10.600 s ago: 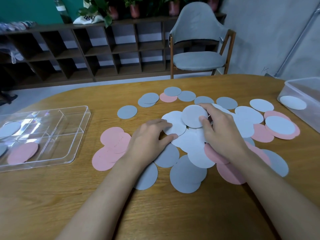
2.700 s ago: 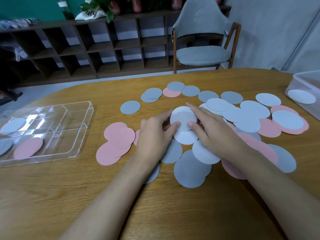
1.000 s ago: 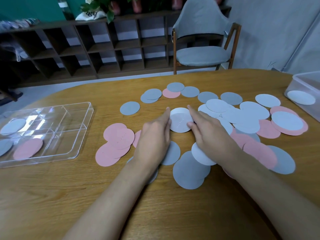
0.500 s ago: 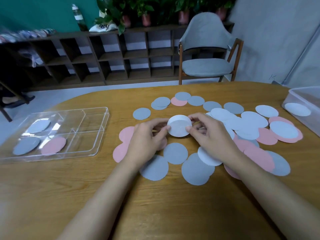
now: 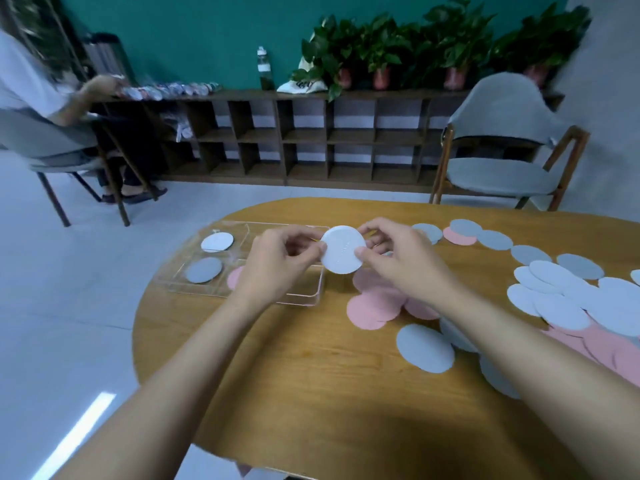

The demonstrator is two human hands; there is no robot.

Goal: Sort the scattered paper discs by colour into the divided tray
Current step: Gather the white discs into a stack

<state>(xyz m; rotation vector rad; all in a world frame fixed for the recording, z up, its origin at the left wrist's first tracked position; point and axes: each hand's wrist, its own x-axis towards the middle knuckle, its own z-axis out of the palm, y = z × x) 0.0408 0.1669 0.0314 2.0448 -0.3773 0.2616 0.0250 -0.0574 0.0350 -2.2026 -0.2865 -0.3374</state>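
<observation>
1. Nearest on the wooden table (image 5: pixel 311 393): bare wood at the front, both forearms reaching in over it.
2. Right of the arms: loose grey discs (image 5: pixel 425 348) and pink discs (image 5: pixel 375 304) lie unsorted, overlapping. A bigger spread of pale discs (image 5: pixel 568 299) sits further right, over more pink ones.
3. Left hand (image 5: pixel 277 263) and right hand (image 5: pixel 403 259) pinch a white disc stack (image 5: pixel 343 249) between them, fingers closed on its left and right edges. It is held off the table, near the right end of the tray. It looks thicker than one sheet, so probably several white discs squared up; count unclear.
4. Step in hand, as I judge it: carrying the gathered whites to the tray.
5. Clear divided tray (image 5: pixel 311 299) sits just beyond the left hand. In it: one white disc (image 5: pixel 217 242) in the far-left cell, one grey disc (image 5: pixel 203 269) in the near-left cell, a pink disc (image 5: pixel 234 277) partly hidden by the left hand in the cell next to the grey one.
6. Next move calls for: shift the stack left over the far-left cell, lower it flat onto the white one, keep the edges pinched so sheets don't fan out, release inside the dividers.
7. Far side: a row of grey discs and one pink lies along the table's back edge, still to do.
</observation>
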